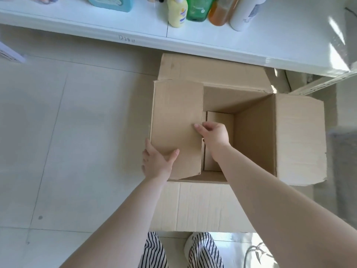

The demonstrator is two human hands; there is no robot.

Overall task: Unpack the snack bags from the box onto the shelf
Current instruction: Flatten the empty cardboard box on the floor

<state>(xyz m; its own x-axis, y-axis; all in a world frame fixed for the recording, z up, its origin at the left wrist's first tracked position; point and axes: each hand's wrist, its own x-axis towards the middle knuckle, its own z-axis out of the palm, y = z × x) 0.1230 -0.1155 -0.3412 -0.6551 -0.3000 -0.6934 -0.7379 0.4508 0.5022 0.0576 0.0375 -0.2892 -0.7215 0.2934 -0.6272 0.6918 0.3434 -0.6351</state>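
From the head camera, looking down, a big brown box (251,136) sits on the floor (58,132), right up against the white shelf (212,43), so things would not have far to go. The left hand (157,161) holds the near corner of the left flap (176,128), thumb on top and fingers underneath. The right hand (212,135) pinches that same flap's inner edge. Both hands seem to be moving this flap, but I cannot tell if it is opening or closing. No snack bags show; the part of the box bottom I can see is bare cardboard. Bottles (195,10) stand on the shelf.
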